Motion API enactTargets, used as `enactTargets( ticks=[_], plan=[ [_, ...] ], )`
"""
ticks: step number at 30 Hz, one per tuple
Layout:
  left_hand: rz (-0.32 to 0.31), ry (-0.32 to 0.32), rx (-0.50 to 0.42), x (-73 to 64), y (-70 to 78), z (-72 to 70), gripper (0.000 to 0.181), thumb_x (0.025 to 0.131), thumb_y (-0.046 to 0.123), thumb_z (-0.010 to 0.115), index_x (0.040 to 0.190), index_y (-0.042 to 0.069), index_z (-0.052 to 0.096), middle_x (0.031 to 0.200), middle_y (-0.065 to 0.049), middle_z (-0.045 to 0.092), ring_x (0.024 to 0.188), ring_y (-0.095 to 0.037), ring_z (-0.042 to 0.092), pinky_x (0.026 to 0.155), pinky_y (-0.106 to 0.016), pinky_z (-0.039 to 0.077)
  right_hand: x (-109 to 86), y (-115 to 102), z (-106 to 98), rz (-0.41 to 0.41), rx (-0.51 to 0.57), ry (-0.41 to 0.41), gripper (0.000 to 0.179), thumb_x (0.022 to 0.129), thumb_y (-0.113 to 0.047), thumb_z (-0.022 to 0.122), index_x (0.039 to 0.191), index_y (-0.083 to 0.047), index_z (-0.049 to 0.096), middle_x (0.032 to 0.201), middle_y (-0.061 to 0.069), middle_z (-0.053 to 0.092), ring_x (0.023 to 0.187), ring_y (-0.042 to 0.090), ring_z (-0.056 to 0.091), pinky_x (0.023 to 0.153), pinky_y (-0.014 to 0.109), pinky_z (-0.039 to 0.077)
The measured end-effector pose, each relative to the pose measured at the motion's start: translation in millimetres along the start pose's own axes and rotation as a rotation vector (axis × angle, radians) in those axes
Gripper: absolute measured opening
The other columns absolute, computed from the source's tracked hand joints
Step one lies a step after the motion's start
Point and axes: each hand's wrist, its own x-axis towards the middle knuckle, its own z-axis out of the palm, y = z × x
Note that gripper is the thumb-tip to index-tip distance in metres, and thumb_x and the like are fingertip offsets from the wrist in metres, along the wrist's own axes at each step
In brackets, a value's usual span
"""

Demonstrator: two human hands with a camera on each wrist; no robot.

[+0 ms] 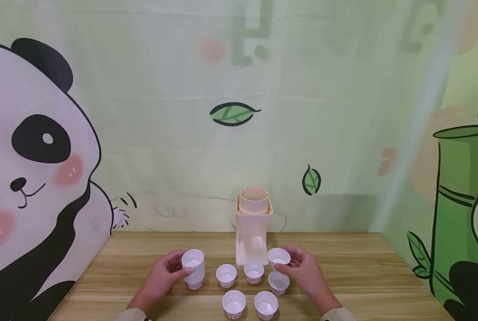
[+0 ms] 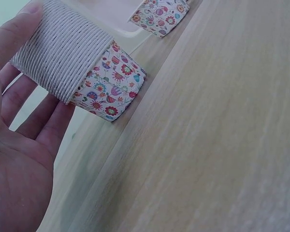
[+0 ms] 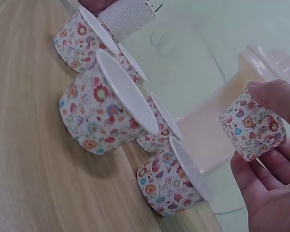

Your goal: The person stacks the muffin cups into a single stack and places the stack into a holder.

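Note:
My left hand (image 1: 160, 275) grips a tall stack of nested paper cups (image 1: 193, 266) at the left, thumb across its front. In the left wrist view the stack's piled rims (image 2: 63, 53) form a ribbed white wall above one flower-printed cup bottom. With thumb and fingers, my right hand (image 1: 307, 273) holds a single flower-printed paper cup (image 3: 253, 126) raised off the table. Just below it in the head view stands another paper cup (image 1: 279, 284). Several more cups stand upright and apart between the hands, including a front-left cup (image 1: 234, 305) and a front-right cup (image 1: 265, 306).
Behind the cups stands a pale pink dispenser-like holder (image 1: 252, 238) with a round tube (image 1: 253, 200) on top. The wooden table (image 1: 323, 243) ends at a printed backdrop (image 1: 162, 133) with panda, leaf and bamboo pictures.

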Motion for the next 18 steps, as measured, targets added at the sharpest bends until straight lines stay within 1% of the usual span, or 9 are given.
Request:
enactTargets(
  ticks=[3,8,13,18],
  plan=[
    [-0.010,0.015,-0.002,-0.1,0.0,0.5,0.054,0.084,0.010,0.084,0.133,0.001,0.064,0.122,-0.017,0.073,0.104,-0.007,0.069,0.091,-0.020,0.054,-1.0,-2,3,-0.006,0.010,-0.030,0.058,0.077,0.001,0.087,0.128,0.009,0.062,0.120,0.023,0.071,0.103,0.018,0.070,0.084,0.018,0.058],
    [-0.028,0.011,-0.006,0.3,0.2,0.6,0.055,0.083,0.010,0.084,0.133,0.003,0.064,0.125,-0.017,0.072,0.106,-0.010,0.069,0.092,-0.020,0.054,-3.5,-5,10,0.003,0.036,-0.099,0.060,0.077,-0.002,0.087,0.130,0.009,0.061,0.123,0.025,0.070,0.104,0.015,0.070,0.087,0.020,0.058],
    [-0.029,0.006,-0.015,0.4,1.4,0.1,0.055,0.084,0.010,0.084,0.134,0.003,0.063,0.126,-0.018,0.071,0.106,-0.009,0.068,0.093,-0.020,0.053,-6.8,-8,18,0.006,0.063,-0.115,0.060,0.077,-0.001,0.087,0.130,0.009,0.060,0.122,0.025,0.070,0.103,0.015,0.070,0.087,0.021,0.058],
    [-0.021,0.000,-0.006,0.4,0.8,0.2,0.055,0.085,0.010,0.083,0.135,0.002,0.063,0.125,-0.017,0.072,0.105,-0.007,0.068,0.092,-0.020,0.054,-9.3,-10,25,-0.010,0.065,-0.124,0.061,0.078,-0.002,0.087,0.131,0.010,0.060,0.122,0.026,0.069,0.103,0.014,0.070,0.087,0.020,0.058]
  ],
)
